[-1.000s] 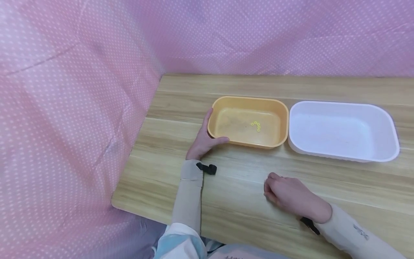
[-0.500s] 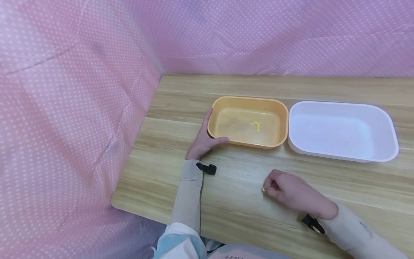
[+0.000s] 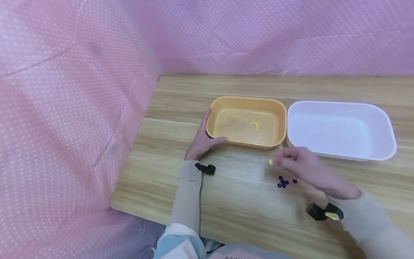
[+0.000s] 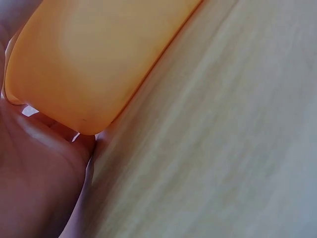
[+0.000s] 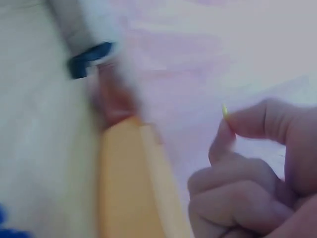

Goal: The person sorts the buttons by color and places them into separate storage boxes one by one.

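Observation:
My left hand (image 3: 199, 143) holds the left end of an orange plastic tub (image 3: 237, 142), its thumb along the front rim and its fingers at the left side. Inside the tub lie several small yellow rings (image 3: 257, 126). Between thumb and forefinger, my right hand (image 3: 308, 169) pinches a small yellow disc (image 3: 271, 162), held above the table in front of the tub. The right wrist view shows this disc (image 5: 225, 110) edge-on at the fingertips. Several small dark blue round pieces (image 3: 283, 182) lie on the table, left of and below the right hand.
A larger white tub (image 3: 339, 131) stands immediately right of the orange one, with the right hand near its front left corner. Both are on a wood-grain table (image 3: 236, 201). Pink dotted cloth (image 3: 258, 39) hangs behind the table and at its left.
My right hand has lifted forward and to the right, carrying the yellow disc toward the tubs. The blue pieces it had covered now show. My left hand stays on the orange tub.

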Motion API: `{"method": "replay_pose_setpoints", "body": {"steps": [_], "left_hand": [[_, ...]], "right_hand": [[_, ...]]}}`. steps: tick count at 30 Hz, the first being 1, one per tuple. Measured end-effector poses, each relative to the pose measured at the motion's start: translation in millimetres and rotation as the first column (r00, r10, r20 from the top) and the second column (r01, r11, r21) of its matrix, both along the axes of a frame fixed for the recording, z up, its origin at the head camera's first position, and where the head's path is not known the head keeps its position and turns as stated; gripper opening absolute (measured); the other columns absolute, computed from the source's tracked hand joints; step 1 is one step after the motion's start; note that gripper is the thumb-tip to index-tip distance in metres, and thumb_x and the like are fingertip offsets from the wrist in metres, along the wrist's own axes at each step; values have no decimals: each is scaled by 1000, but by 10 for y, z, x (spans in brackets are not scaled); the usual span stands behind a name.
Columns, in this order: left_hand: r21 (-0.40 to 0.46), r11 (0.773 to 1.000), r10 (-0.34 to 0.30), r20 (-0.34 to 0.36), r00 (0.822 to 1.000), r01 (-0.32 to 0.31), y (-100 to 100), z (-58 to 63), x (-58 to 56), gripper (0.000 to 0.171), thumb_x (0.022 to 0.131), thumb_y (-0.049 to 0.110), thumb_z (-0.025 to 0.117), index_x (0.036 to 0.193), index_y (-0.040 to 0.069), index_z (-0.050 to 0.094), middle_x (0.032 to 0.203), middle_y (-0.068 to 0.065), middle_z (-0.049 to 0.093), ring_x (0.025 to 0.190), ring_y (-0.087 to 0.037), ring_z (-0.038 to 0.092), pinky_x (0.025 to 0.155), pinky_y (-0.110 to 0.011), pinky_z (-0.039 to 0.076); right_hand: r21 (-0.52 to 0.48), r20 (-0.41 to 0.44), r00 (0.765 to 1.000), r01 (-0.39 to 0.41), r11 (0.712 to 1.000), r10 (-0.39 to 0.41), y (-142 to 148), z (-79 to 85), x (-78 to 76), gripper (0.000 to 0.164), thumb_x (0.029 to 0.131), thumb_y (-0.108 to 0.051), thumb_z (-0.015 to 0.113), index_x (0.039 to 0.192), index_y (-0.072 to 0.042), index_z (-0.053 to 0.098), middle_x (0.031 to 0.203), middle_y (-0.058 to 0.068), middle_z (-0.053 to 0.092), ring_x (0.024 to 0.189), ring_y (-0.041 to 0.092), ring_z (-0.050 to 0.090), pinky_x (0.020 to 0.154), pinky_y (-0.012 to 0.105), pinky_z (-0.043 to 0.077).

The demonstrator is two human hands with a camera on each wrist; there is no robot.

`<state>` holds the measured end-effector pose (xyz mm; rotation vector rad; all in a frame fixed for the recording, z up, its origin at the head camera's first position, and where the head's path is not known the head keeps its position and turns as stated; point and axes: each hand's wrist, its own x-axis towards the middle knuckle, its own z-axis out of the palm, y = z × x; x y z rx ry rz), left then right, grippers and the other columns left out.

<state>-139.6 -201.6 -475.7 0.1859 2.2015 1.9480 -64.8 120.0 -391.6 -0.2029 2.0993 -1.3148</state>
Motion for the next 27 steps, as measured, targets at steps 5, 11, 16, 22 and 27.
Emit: {"method": "replay_pose_setpoints", "body": {"steps": [5,11,16,22,27], "left_hand": [[-26,1000,-1,-4,1000,0,-1,70,43,118,66,20,87,152,27,7,153,-5,24,131,-26,34,108,-40,27],[0,1000,1,-7,1000,-1,1,26,38,117,66,19,87,152,29,8,153,-5,24,131,-26,35,107,-41,28],[6,1000,5,-6,1000,-5,1,24,29,118,65,18,88,151,30,8,153,-5,23,131,-26,34,108,-41,28],[21,1000,-3,0,1000,3,18,76,36,118,65,15,87,152,28,8,153,-7,24,131,-29,34,108,-41,28],[32,999,-11,-1,1000,11,23,84,24,119,65,14,87,152,27,7,153,-6,22,131,-30,34,108,-42,27]], "right_hand": [[-76,70,984,171,982,-166,73,221,-238,39,92,-42,58,99,-4,63,56,0,32,52,18,33,51,31,32],[-215,122,958,280,936,-259,59,232,-380,34,92,-32,62,77,-3,53,56,3,26,51,19,23,47,33,21],[-220,129,955,289,932,-266,53,190,-450,39,91,-31,62,66,-8,43,55,2,25,50,20,21,47,33,20],[-173,146,949,301,938,-278,91,193,-543,38,91,-34,63,67,-8,46,54,1,26,49,20,23,47,35,19],[-142,142,950,299,944,-280,107,201,-600,38,90,-36,63,66,-11,48,53,-1,28,50,19,25,49,37,18]]}}
